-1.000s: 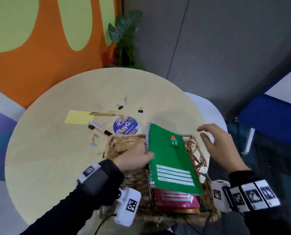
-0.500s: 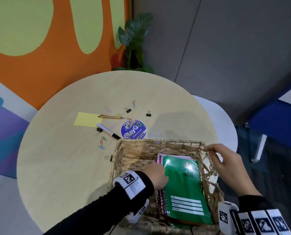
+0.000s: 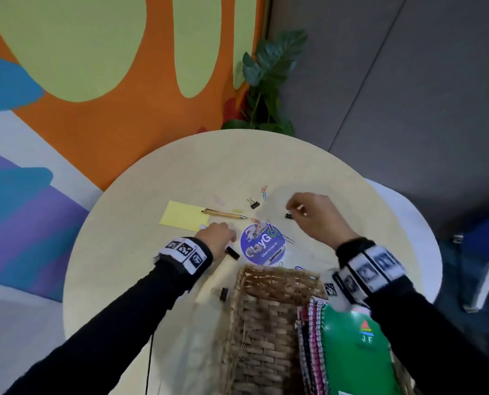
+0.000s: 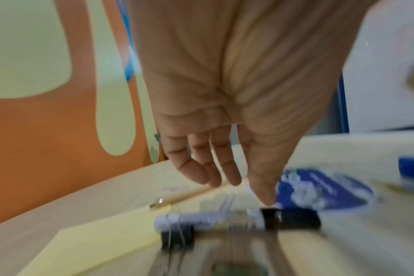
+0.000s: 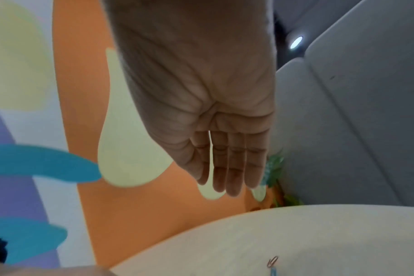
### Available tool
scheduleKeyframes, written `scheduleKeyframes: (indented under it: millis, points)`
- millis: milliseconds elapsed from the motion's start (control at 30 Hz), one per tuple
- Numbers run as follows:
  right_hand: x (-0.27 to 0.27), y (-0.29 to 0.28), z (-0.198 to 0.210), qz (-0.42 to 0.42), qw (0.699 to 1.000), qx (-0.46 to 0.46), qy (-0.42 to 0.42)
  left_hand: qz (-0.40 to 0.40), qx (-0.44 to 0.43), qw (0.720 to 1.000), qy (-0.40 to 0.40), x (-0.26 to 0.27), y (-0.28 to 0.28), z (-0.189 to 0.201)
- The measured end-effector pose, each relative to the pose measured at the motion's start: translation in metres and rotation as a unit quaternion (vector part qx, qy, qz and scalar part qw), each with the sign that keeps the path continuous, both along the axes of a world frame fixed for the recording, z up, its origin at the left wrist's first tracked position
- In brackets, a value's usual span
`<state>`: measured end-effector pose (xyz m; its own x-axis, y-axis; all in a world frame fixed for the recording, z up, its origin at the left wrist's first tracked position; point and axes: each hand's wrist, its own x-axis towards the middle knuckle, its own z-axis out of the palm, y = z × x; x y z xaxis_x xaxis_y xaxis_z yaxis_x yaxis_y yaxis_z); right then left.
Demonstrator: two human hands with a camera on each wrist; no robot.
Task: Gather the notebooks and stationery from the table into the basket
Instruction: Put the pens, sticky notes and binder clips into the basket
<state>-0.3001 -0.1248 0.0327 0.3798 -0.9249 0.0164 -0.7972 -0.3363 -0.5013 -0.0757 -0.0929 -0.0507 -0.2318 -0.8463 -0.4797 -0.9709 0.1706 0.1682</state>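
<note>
**Mia:** What could go wrong here?

**Ben:** The left hand [image 4: 225,115] hangs over the marker [image 4: 236,221], fingers straight and loose, holding nothing. The thumb tip is right at the marker's black cap. A marker is round, so a poke could roll it away toward the near edge of the table [image 3: 129,280].

**Mia:** And the other hand?

**Ben:** The right hand [image 3: 317,218] is above the small black binder clip [image 3: 288,215], toward the far right edge. Its fingers look open and loose, with nothing in them. The clip is tiny, so it could slip out of a pinch. The paper clips [image 3: 264,191] are thin and flat, hard to lift.

**Mia:** How do the things look?

**Ben:** The green notebook [image 3: 357,352] and pink ones lie inside the wicker basket [image 3: 263,317] at the near edge. In the middle of the table there is a yellow sticky pad [image 3: 180,216], a wooden pen [image 3: 226,214] touching it, a round blue sticker [image 3: 263,245] and another binder clip [image 3: 254,203]. One more clip [image 3: 223,293] sits just beside the basket.
</note>
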Motion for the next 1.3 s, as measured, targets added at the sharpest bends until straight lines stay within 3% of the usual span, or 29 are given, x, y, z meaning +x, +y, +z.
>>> scheduleKeyframes:
  millis: [200, 400, 533, 633, 700, 833, 1033, 1200, 1300]
  points:
    - [0.091, -0.066, -0.052, 0.081, 0.982, 0.081, 0.153, -0.081, -0.007, 0.994, -0.079, 0.003, -0.015, -0.027]
    - [0.136, -0.092, -0.096, 0.141, 0.942, 0.136, 0.272, -0.117, 0.008, 0.987, -0.108, 0.007, -0.022, -0.031]
    - [0.158, -0.101, -0.104, 0.153, 0.928, 0.156, 0.302, -0.116, -0.09, 0.988, -0.057, 0.022, -0.009, -0.015]
    - [0.17, -0.102, -0.104, 0.171, 0.916, 0.156, 0.328, -0.074, -0.175, 0.979, 0.072, 0.032, 0.008, 0.002]
    - [0.175, -0.102, -0.111, 0.183, 0.907, 0.148, 0.35, -0.045, -0.227, 0.953, 0.197, 0.039, 0.016, 0.011]
    - [0.176, -0.097, -0.112, 0.189, 0.903, 0.129, 0.363, 0.089, -0.209, 0.904, 0.363, 0.048, 0.026, 0.016]
    - [0.151, -0.084, -0.052, 0.156, 0.929, 0.095, 0.322, 0.307, -0.146, 0.808, 0.48, 0.049, 0.033, 0.019]
    - [0.086, -0.025, 0.013, 0.081, 0.974, 0.081, 0.195, 0.354, -0.129, 0.726, 0.575, 0.034, 0.039, 0.038]
    - [0.036, 0.039, 0.026, 0.013, 0.985, 0.153, 0.076, 0.34, -0.086, 0.683, 0.641, 0.014, 0.051, 0.064]
